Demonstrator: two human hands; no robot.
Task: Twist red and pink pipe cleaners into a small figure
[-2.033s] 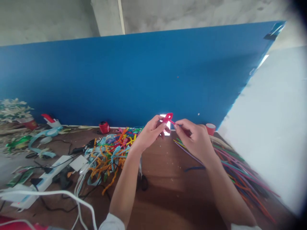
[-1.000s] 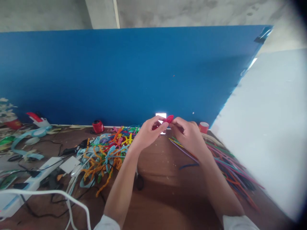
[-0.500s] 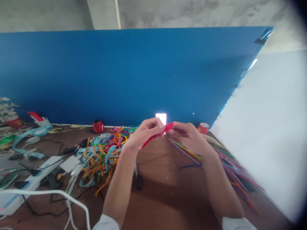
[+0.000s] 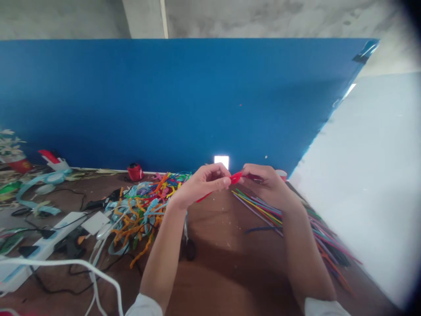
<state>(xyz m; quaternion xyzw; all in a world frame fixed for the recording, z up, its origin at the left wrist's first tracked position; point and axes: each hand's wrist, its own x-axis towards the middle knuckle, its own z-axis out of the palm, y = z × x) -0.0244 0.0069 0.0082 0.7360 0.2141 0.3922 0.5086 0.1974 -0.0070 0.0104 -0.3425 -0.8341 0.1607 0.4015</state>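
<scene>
Both my hands meet over the middle of the table, pinching a red fuzzy strip that looks like pipe cleaner [image 4: 235, 177]. My left hand [image 4: 205, 182] grips it between thumb and fingers, and a thin red end sticks out below that palm. From the other side my right hand [image 4: 265, 182] holds the tip of the red piece with its fingertips. Just behind the hands is a bright lit screen [image 4: 221, 162]. How the red strip is folded or twisted between the fingers is too small to tell.
Left of my hands lies a tangled heap of coloured pipe cleaners [image 4: 141, 215]. Long straight ones [image 4: 259, 210] lie under my right forearm. A white power strip [image 4: 42, 250] with cables, scissors [image 4: 188, 248], a red can-like object [image 4: 134, 172] and a blue partition [image 4: 184, 105] surround the brown table [image 4: 223, 272].
My hands and the red strip have shifted slightly to the right. My right hand now covers most of the red cup behind it. Both hands keep their pinch.
</scene>
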